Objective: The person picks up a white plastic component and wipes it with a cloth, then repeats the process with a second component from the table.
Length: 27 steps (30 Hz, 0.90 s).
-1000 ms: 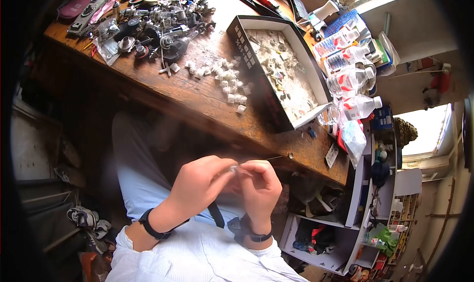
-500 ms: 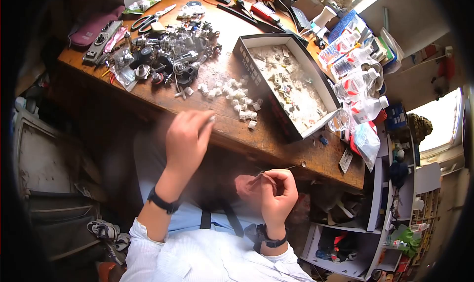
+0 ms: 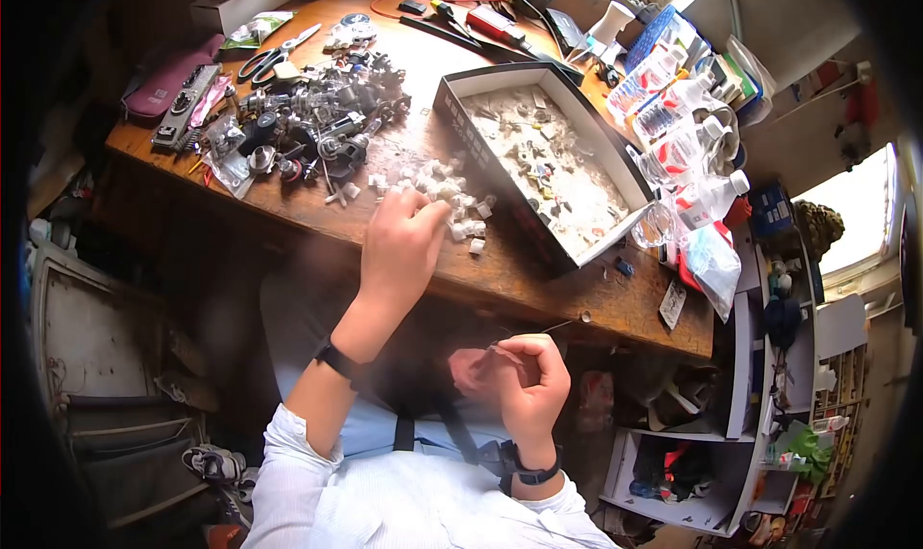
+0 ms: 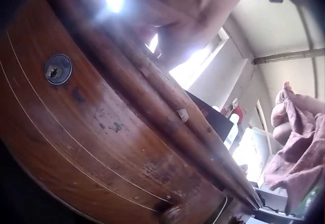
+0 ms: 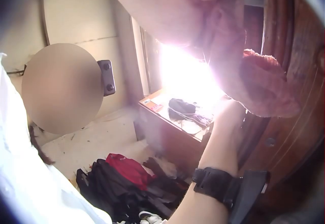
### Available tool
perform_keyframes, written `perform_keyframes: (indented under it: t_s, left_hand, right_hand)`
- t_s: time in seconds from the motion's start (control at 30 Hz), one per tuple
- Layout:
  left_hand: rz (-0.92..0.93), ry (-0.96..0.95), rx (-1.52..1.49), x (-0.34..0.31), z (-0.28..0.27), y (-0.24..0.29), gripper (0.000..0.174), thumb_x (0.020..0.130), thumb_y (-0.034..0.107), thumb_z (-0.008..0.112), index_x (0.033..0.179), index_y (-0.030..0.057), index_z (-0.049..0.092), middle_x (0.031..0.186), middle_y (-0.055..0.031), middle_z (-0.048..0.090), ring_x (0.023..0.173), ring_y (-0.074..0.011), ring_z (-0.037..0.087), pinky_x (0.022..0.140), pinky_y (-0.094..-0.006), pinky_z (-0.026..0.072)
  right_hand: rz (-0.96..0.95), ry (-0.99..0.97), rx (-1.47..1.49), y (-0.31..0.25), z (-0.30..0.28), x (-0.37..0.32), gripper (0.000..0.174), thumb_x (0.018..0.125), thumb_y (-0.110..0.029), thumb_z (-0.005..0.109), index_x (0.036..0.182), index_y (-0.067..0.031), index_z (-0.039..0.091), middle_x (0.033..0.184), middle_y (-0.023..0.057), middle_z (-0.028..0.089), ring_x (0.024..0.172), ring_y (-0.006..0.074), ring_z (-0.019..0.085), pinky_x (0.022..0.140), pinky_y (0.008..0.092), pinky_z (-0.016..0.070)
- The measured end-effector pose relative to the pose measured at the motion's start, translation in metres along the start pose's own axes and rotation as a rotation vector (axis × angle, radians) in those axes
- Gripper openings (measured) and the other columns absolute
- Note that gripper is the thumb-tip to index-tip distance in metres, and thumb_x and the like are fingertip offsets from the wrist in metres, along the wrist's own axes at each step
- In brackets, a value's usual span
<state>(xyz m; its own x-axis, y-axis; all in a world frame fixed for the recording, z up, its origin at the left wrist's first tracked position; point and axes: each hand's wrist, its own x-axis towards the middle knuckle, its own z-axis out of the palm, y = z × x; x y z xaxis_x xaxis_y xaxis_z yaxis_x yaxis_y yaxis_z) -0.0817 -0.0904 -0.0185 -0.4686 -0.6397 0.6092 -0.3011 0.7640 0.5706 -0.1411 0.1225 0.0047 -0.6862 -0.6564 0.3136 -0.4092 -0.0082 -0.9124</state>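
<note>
My left hand (image 3: 404,246) reaches over the front of the desk, its bent fingers at the near edge of a heap of small white plastic pieces (image 3: 468,229). I cannot tell whether a piece is between those fingertips, since the back of the hand covers them. Over the lap, just off the desk's edge, my right hand (image 3: 535,386) pinches a pinkish cloth (image 3: 471,369) between thumb and fingers. In the left wrist view, the same cloth (image 4: 299,155) hangs in folds from the fingers.
Behind the heap stands a shallow black box (image 3: 625,232) with small parts scattered inside. Metal and dark bulb-like parts (image 3: 336,116) are piled to the left, near scissors (image 3: 279,54) and a purple pouch (image 3: 173,78). Water bottles (image 3: 707,198) line the right. The desk's drawer front (image 4: 101,127) has a lock.
Both hands were together over the lap around a small pale piece. The left hand then moved away with it, forward to the white heap. The right hand stayed low with the cloth.
</note>
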Motion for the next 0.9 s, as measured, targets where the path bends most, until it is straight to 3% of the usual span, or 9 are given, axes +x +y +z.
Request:
perform_keyframes:
  t_s: [0.2,0.3,0.33,0.43,0.6,0.67,0.73,0.83,0.9]
  left_hand:
    - [-0.014,0.057,-0.148,-0.012,-0.009,0.005,0.024,0.078,0.001,0.073,0.102,0.0056,0.069,0.099,-0.0114,0.063,0.093,-0.0292,0.062,0.083,-0.0356,0.0497]
    - [-0.322,-0.004,-0.629,-0.029,-0.024,0.021,0.016,0.086,-0.006,0.067,0.101,-0.0001,0.066,0.097,-0.0046,0.068,0.083,-0.0097,0.063,0.077,-0.0245,0.0500]
    - [-0.455,-0.042,-0.928,-0.036,-0.032,0.032,0.018,0.088,-0.007,0.067,0.105,-0.0022,0.064,0.098,-0.0030,0.068,0.089,-0.0078,0.063,0.081,-0.0232,0.0507]
    - [-0.538,-0.137,-1.258,-0.058,-0.044,0.045,0.021,0.089,-0.006,0.068,0.108,-0.0026,0.061,0.103,-0.0070,0.067,0.095,-0.0111,0.065,0.087,-0.0247,0.0513]
    - [-0.460,-0.160,-0.989,-0.073,-0.056,0.059,0.032,0.082,-0.012,0.068,0.112,-0.0018,0.062,0.101,-0.0079,0.067,0.093,-0.0163,0.067,0.086,-0.0282,0.0530]
    - [-0.308,-0.173,-0.741,-0.072,-0.061,0.064,0.034,0.080,-0.011,0.069,0.111,0.0000,0.063,0.097,-0.0089,0.067,0.089,-0.0172,0.068,0.080,-0.0290,0.0547]
    - [-0.120,-0.191,-0.647,-0.073,-0.062,0.065,0.032,0.074,-0.014,0.067,0.103,0.0014,0.063,0.092,-0.0106,0.067,0.084,-0.0192,0.068,0.075,-0.0291,0.0555]
    - [-0.091,-0.223,-0.677,-0.076,-0.061,0.061,0.033,0.072,-0.015,0.066,0.101,0.0012,0.062,0.092,-0.0102,0.066,0.083,-0.0195,0.067,0.075,-0.0289,0.0555]
    - [-0.182,-0.272,-0.767,-0.080,-0.058,0.060,0.034,0.074,-0.014,0.067,0.104,0.0008,0.061,0.093,-0.0087,0.066,0.086,-0.0181,0.068,0.077,-0.0282,0.0550]
  right_hand:
    - [0.017,-0.004,0.047,0.000,0.000,0.002,0.010,0.083,0.007,0.067,0.091,0.0009,0.065,0.087,0.0056,0.063,0.077,0.0111,0.062,0.070,0.0222,0.0497]
    - [0.038,-0.021,0.091,0.003,0.000,0.003,0.010,0.085,0.006,0.067,0.092,0.0011,0.064,0.088,0.0053,0.063,0.078,0.0107,0.062,0.071,0.0220,0.0492]
    - [0.052,-0.036,0.113,0.004,0.000,0.003,0.009,0.086,0.005,0.068,0.093,0.0013,0.063,0.090,0.0053,0.063,0.078,0.0105,0.061,0.072,0.0219,0.0489]
    - [0.047,-0.054,0.201,-0.003,0.002,0.007,0.010,0.087,0.005,0.068,0.095,0.0018,0.062,0.092,0.0058,0.063,0.080,0.0107,0.061,0.073,0.0217,0.0484]
    - [0.023,-0.107,0.286,-0.018,0.009,0.011,0.011,0.087,0.005,0.068,0.096,0.0021,0.062,0.096,0.0063,0.060,0.082,0.0112,0.061,0.074,0.0216,0.0482]
    - [0.024,-0.132,0.341,-0.018,0.012,0.012,0.012,0.086,0.006,0.068,0.096,0.0021,0.062,0.096,0.0062,0.059,0.082,0.0111,0.061,0.074,0.0216,0.0480]
    - [-0.044,-0.201,0.200,-0.014,0.012,0.012,0.012,0.087,0.005,0.068,0.097,0.0015,0.063,0.096,0.0058,0.057,0.082,0.0107,0.060,0.073,0.0224,0.0481]
    - [0.062,-0.171,0.265,-0.017,0.012,0.012,0.010,0.088,0.005,0.066,0.096,0.0013,0.060,0.095,0.0056,0.057,0.082,0.0100,0.059,0.074,0.0230,0.0480]
    - [0.083,-0.109,0.281,-0.016,0.014,0.013,0.009,0.090,0.003,0.066,0.095,0.0014,0.058,0.094,0.0053,0.056,0.083,0.0097,0.059,0.076,0.0223,0.0479]
